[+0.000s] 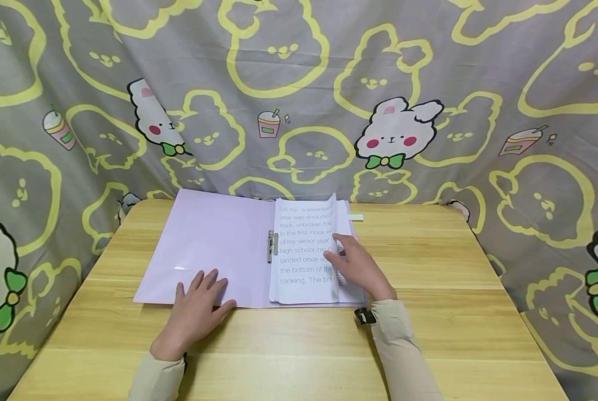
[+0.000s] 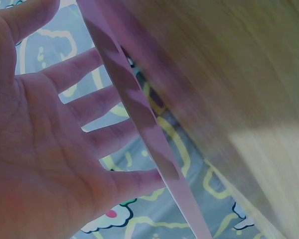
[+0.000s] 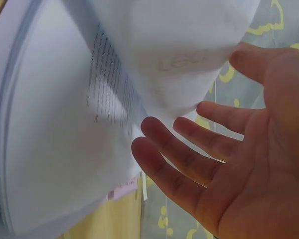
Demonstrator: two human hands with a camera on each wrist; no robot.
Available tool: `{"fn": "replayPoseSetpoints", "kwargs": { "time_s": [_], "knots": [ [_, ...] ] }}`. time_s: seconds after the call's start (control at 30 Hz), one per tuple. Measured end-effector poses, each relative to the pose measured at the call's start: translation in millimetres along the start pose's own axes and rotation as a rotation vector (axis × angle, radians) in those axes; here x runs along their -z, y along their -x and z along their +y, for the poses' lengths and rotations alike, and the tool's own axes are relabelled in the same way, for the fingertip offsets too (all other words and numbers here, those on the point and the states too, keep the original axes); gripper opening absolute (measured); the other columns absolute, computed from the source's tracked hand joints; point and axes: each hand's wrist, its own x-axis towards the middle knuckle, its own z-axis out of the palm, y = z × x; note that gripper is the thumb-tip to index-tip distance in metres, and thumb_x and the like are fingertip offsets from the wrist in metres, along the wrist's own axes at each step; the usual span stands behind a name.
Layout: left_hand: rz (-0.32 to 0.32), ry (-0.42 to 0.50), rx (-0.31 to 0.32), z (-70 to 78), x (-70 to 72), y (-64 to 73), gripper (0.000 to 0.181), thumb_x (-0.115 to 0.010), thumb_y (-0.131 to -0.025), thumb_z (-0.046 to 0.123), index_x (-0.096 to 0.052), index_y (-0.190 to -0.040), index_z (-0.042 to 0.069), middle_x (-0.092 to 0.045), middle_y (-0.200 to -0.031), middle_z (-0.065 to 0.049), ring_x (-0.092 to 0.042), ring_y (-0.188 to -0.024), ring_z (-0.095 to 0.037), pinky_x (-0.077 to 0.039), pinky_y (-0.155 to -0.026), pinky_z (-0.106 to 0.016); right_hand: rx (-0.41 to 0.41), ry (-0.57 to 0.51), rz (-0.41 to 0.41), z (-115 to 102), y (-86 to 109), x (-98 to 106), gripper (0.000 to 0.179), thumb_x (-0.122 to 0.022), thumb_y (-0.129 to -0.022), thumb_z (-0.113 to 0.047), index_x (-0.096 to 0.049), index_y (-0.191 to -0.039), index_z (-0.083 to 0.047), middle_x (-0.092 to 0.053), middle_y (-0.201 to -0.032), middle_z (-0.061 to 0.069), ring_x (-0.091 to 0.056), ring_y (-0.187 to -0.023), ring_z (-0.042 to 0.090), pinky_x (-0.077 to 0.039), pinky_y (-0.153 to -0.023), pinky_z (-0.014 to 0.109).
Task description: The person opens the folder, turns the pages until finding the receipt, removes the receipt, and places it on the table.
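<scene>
A lilac clip folder point(image 1: 208, 239) lies open on the wooden table, with a metal clip point(image 1: 270, 247) near its spine. Printed paper sheets point(image 1: 304, 245) with large text sit on its right side. The top sheet's right edge is lifted and curls up. My right hand point(image 1: 361, 267) touches that edge, its thumb and fingers spread apart; in the right wrist view the hand point(image 3: 239, 144) is beside the sheet's underside point(image 3: 179, 45), with smaller print on a page below. My left hand point(image 1: 195, 309) rests on the left cover, fingers straight; their tips touch the cover point(image 2: 144, 124) in the left wrist view.
A pale tab point(image 1: 356, 217) sticks out at the folder's right edge. The wooden table point(image 1: 288, 356) reaches back to a grey curtain point(image 1: 299, 67) with yellow outlines and cartoon rabbits, which also hangs at both sides. A dark strap point(image 1: 365, 316) is at the right wrist.
</scene>
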Motion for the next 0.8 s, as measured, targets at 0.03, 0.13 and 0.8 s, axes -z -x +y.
{"fn": "replayPoseSetpoints", "kwargs": {
  "time_s": [0.03,0.13,0.8],
  "knots": [
    [0.0,-0.001,0.0,0.2,0.2,0.2,0.053,-0.07,-0.095,0.042,-0.065,-0.135,0.008,-0.051,-0.15,-0.024,-0.04,-0.14,-0.055,-0.022,-0.103,-0.086,0.009,0.002,-0.003,-1,0.0,-1,0.069,-0.059,-0.102,-0.045,-0.039,-0.157,-0.008,-0.045,-0.156,0.016,-0.061,-0.124,0.034,-0.05,-0.102,0.052],
    [-0.008,-0.001,0.006,0.7,0.5,0.4,0.053,-0.07,-0.096,0.042,-0.065,-0.136,0.009,-0.05,-0.15,-0.024,-0.04,-0.14,-0.055,-0.021,-0.103,-0.086,0.013,-0.001,-0.008,-3,-0.1,-5,0.071,-0.057,-0.103,-0.05,-0.037,-0.158,-0.01,-0.042,-0.159,0.013,-0.061,-0.125,0.033,-0.049,-0.104,0.051],
    [-0.005,0.004,0.003,-0.9,-1.4,-0.4,0.053,-0.07,-0.096,0.043,-0.064,-0.136,0.009,-0.05,-0.151,-0.024,-0.039,-0.14,-0.055,-0.021,-0.103,-0.086,0.04,0.071,-0.034,-18,0.0,-25,0.073,-0.053,-0.102,-0.055,-0.037,-0.159,-0.012,-0.03,-0.165,0.015,-0.048,-0.14,0.039,-0.039,-0.114,0.057]
  ]
}}
